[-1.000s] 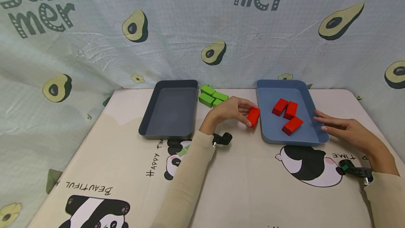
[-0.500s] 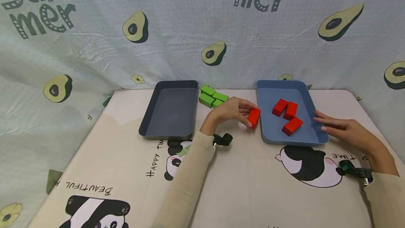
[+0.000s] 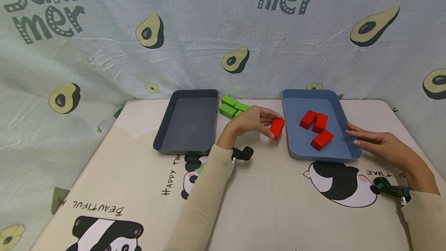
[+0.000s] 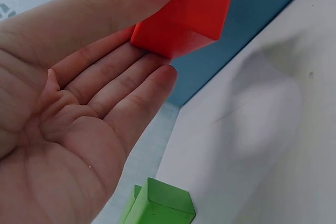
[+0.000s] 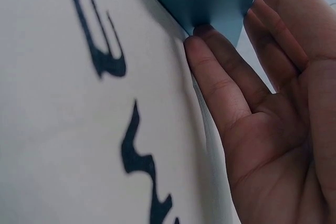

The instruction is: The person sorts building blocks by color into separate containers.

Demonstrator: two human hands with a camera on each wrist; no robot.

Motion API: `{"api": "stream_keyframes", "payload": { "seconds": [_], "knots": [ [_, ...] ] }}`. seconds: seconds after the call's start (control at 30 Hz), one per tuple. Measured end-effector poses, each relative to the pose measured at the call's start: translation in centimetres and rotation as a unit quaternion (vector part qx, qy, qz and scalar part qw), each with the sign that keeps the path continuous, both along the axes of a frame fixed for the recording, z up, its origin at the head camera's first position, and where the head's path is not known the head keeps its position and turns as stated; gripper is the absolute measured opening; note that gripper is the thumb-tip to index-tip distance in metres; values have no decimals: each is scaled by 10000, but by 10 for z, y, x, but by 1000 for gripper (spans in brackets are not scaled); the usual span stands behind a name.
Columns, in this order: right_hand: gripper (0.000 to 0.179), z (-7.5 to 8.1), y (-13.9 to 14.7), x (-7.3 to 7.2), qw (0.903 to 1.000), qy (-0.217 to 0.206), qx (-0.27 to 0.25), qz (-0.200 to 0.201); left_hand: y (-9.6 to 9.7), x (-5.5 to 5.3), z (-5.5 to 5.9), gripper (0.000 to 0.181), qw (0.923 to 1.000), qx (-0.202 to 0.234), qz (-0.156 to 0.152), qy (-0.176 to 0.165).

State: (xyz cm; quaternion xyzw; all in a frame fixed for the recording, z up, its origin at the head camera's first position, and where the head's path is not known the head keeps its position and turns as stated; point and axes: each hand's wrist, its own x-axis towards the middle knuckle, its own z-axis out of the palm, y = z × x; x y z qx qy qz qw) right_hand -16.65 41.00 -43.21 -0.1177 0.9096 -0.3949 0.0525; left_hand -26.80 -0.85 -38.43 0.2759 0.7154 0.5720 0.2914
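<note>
My left hand (image 3: 249,121) pinches a red block (image 3: 277,128) between thumb and fingers, just left of the blue tray (image 3: 296,151). In the left wrist view the thumb presses on one side of the block and the fingertips lie against the other. Three more red blocks (image 3: 322,139) lie inside the blue tray. My right hand (image 3: 386,146) touches that tray's right wall with fairly straight fingers; the right wrist view has its fingertips (image 5: 199,48) against the tray's outer side.
A dark grey tray (image 3: 158,147) stands left of my left hand. Several green blocks (image 3: 228,110) are grouped between the two trays, partly hidden by that hand. A patterned cloth wall (image 3: 195,30) rises behind the table (image 3: 265,204).
My left hand has shifted slightly left with the red block, widening the gap to the blue tray. The right hand stays in place at the tray.
</note>
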Motion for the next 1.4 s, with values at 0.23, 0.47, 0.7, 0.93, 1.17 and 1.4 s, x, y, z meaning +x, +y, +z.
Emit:
{"api": "stream_keyframes", "payload": {
  "seconds": [0.23,0.47,0.7,0.93,1.17,1.4],
  "knots": [
    [44,1,1,-1,10000,21,3,-8,0,1,3,61,9998,-16,-60,164],
    [45,3,0,-1,10000,-16,8,-51,1,1,9,60,9996,-31,-102,268],
    [45,2,0,-1,10000,-21,-44,-26,1,3,12,58,9992,124,-156,356],
    [44,0,1,-1,9999,7,-99,25,3,5,12,59,9991,222,-115,334],
    [43,-1,-1,0,9998,64,-148,119,4,7,13,61,9992,319,-93,236],
    [42,0,-1,1,9998,91,-130,132,6,9,15,61,9993,316,-98,174]
  ]
}}
